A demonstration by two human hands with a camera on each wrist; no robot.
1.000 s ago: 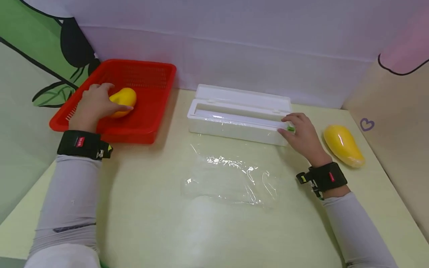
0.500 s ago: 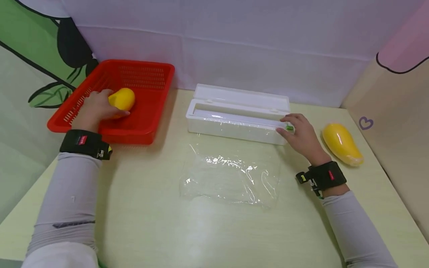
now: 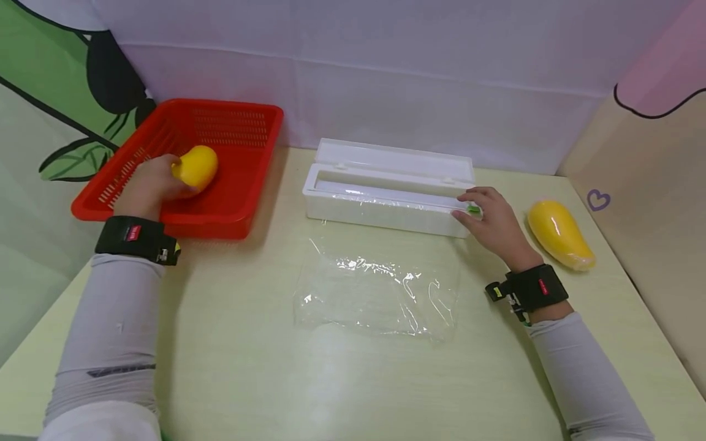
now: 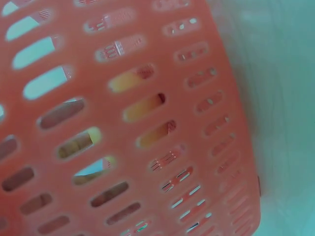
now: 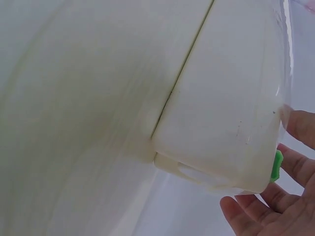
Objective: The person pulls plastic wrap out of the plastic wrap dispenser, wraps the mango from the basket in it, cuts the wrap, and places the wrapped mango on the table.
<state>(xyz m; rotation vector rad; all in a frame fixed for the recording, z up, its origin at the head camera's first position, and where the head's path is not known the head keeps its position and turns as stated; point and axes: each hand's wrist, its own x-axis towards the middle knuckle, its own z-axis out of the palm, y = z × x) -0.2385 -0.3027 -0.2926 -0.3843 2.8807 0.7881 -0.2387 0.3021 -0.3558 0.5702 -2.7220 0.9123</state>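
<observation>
In the red basket [image 3: 259, 165], my left hand [image 3: 148, 182] grips a yellow mango [image 3: 200, 166], thumb on its near side; the far fingers are partly hidden. Through the basket's slots the left wrist view shows bits of yellow mango [image 4: 142, 108]. My right hand [image 3: 493, 222] holds the right end of a white cling film dispenser [image 3: 380, 211], thumb at the front edge and fingers over the top. The right wrist view shows these fingers [image 5: 295, 164] around the end, beside a green slider [image 5: 276, 166]. A sheet of clear cling film [image 3: 375, 297] spreads from the dispenser onto the table.
A second yellow mango [image 3: 559, 234], shiny as if wrapped in film, lies to the right of my right hand. The dispenser's white lid [image 3: 394, 153] stands open at the back. A cloth backdrop [image 3: 386, 73] rises behind the table [image 3: 353, 392].
My left hand's fingers have closed further around the mango in the basket, and the mango has turned slightly. The right hand stays at the dispenser's end. The whole view has shifted a little.
</observation>
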